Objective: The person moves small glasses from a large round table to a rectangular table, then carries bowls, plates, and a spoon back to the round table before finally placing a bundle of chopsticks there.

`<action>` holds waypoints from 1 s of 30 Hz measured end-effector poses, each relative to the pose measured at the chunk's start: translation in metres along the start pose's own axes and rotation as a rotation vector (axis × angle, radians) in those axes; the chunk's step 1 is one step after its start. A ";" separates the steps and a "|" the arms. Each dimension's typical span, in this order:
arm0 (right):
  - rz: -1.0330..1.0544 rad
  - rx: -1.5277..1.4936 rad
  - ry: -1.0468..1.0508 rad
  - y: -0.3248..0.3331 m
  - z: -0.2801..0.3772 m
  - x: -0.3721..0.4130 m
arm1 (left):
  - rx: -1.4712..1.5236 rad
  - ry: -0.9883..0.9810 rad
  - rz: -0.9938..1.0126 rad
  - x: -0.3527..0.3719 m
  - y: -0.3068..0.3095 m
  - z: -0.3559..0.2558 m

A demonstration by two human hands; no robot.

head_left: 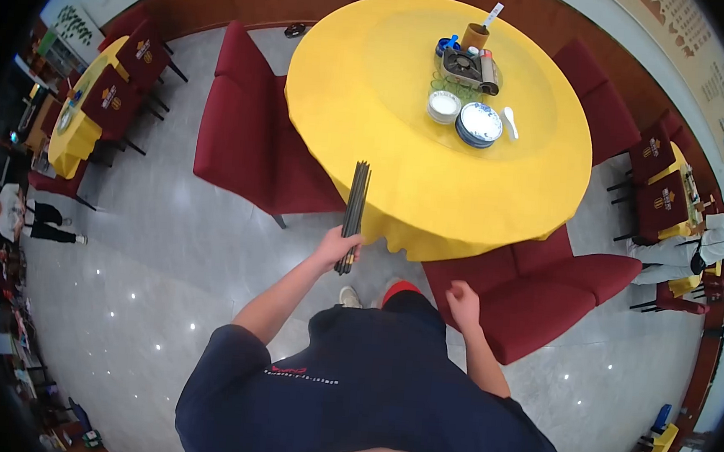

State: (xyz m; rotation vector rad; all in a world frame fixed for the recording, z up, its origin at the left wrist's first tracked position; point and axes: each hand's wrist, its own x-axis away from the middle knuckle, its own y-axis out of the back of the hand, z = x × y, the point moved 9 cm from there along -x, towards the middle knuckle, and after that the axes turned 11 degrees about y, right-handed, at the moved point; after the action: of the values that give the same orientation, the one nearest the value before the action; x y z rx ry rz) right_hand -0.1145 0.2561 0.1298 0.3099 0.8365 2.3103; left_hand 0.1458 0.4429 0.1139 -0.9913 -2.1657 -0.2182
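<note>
My left hand (339,249) is closed round the lower part of a bundle of dark chopsticks (356,199), whose far ends point up and away, just short of the yellow-covered round table (431,193). My right hand (462,304) is raised beside a red chair (532,309), fingers curled; whether anything is in them is too small to tell. On the table stand a stack of blue-patterned plates (479,123), a stack of small white bowls (444,106) and a white spoon (510,122).
Behind the plates are a portable stove (465,67) and a brown holder (475,37). A red chair (247,126) stands left of the table. One person (12,212) is at the far left, another (713,242) at the far right, near other tables.
</note>
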 end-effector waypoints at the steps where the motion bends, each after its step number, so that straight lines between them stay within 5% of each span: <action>1: -0.013 0.069 0.010 -0.004 -0.031 0.014 | 0.048 -0.026 0.010 -0.013 -0.001 -0.018; 4: 0.143 0.033 -0.327 -0.028 -0.100 0.052 | -0.077 0.010 0.060 -0.066 0.001 -0.053; 6: 0.142 0.068 -0.248 -0.041 -0.133 0.064 | 0.167 -0.010 0.006 -0.089 -0.004 -0.076; 9: 0.271 -0.098 -0.717 -0.070 -0.188 0.095 | 0.166 -0.014 0.008 -0.120 -0.012 -0.104; 11: 0.257 -0.152 -0.721 -0.072 -0.196 0.078 | 0.131 -0.026 -0.005 -0.150 -0.013 -0.128; 13: 0.251 -0.205 -0.746 -0.080 -0.190 0.070 | 0.050 -0.052 -0.034 -0.184 -0.011 -0.148; 16: -0.113 -0.585 -0.803 -0.064 -0.166 0.050 | 0.027 -0.039 -0.118 -0.223 -0.008 -0.161; 21: -0.103 -0.522 -0.857 -0.061 -0.136 0.058 | 0.019 0.036 -0.126 -0.285 -0.017 -0.179; 25: -0.343 -0.518 -1.079 -0.059 -0.114 0.119 | -0.108 0.062 -0.039 -0.332 -0.028 -0.184; 30: -0.213 -0.483 -1.207 -0.084 -0.075 0.176 | -0.230 0.048 -0.143 -0.378 -0.022 -0.205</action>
State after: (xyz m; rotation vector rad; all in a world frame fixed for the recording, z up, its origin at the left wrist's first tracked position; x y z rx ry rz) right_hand -0.2381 0.3831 0.0183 1.1433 -0.2763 1.5857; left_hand 0.4071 0.1182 0.0066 -0.9450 -2.2039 -0.5644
